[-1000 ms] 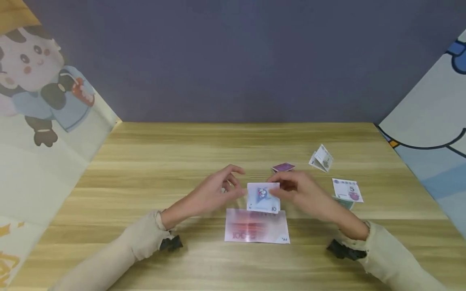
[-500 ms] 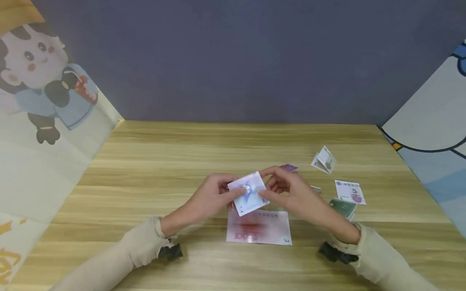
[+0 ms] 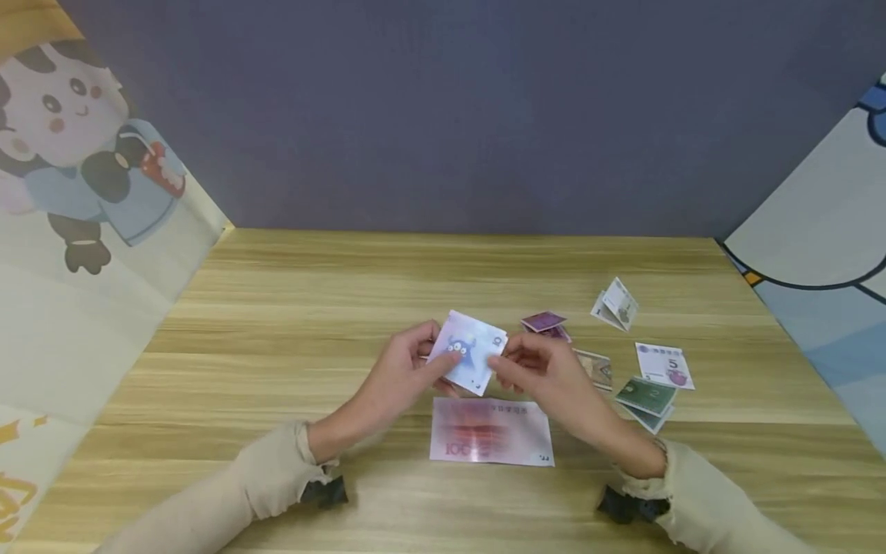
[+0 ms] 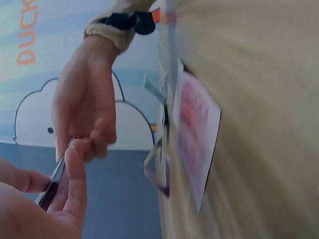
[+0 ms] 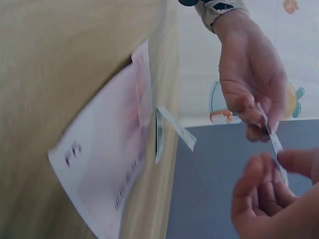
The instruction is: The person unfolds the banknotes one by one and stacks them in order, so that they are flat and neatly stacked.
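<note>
A small folded play banknote, pale blue-violet with a blue cartoon monster and a 10, is held between both hands above the table. My left hand pinches its left side, thumb on the printed face. At the right edge, my right hand pinches it between thumb and fingers. The note is edge-on in both wrist views, a thin strip in the right one. Below the hands lies a pink 100 banknote, flat but with a crease; in the left wrist view this pink note is beside the hands.
Right of the hands lie a folded purple note, a brownish note partly behind the right hand, a folded green note, a white 5 note and a half-folded pale note. A dark wall closes the back.
The left hand, first beside the note with fingers apart, now pinches it too. The folded note has turned between the hands, its 10 now at the upper right. The right hand has shifted slightly.
</note>
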A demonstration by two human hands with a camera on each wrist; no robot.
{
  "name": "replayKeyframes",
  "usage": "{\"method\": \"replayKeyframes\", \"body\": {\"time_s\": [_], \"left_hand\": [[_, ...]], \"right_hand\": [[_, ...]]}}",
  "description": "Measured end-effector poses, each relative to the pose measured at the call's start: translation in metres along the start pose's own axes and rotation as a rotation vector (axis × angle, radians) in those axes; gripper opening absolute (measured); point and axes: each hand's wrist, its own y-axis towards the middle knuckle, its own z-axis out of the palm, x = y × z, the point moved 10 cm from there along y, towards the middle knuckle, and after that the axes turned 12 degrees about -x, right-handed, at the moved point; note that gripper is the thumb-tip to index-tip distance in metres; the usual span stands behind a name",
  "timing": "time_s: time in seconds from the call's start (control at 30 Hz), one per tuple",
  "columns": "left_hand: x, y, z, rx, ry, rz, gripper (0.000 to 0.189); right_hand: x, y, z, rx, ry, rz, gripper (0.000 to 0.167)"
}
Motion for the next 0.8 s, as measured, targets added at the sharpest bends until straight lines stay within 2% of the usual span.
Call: {"method": "replayKeyframes", "body": {"time_s": [0.13, 0.2, 0.3, 0.37, 0.47, 0.6, 0.8], "left_hand": [[0.006, -0.016, 0.014, 0.098, -0.028, -0.050, 0.029], [0.005, -0.023, 0.019, 0.155, -0.021, -0.032, 0.031], [-0.002, -0.026, 0.017, 0.186, 0.003, 0.042, 0.032], [-0.007, -0.025, 0.012, 0.182, 0.010, 0.082, 0.039], [-0.007, -0.022, 0.007, 0.175, -0.011, 0.094, 0.049], [-0.004, -0.019, 0.006, 0.175, -0.068, 0.077, 0.051], [0.000, -0.019, 0.007, 0.137, -0.158, 0.030, 0.052]], "right_hand": [[0.001, -0.004, -0.002, -0.034, -0.013, -0.026, 0.012], [0.002, -0.006, -0.002, -0.026, -0.011, -0.043, 0.009], [0.003, -0.008, -0.002, 0.005, 0.018, -0.048, 0.010], [0.004, -0.010, -0.002, 0.024, 0.029, -0.040, 0.010], [0.005, -0.012, -0.001, 0.047, 0.040, -0.029, 0.011], [0.006, -0.013, 0.000, 0.064, 0.059, -0.025, 0.009], [0.005, -0.014, -0.001, 0.060, 0.091, -0.032, 0.010]]}}
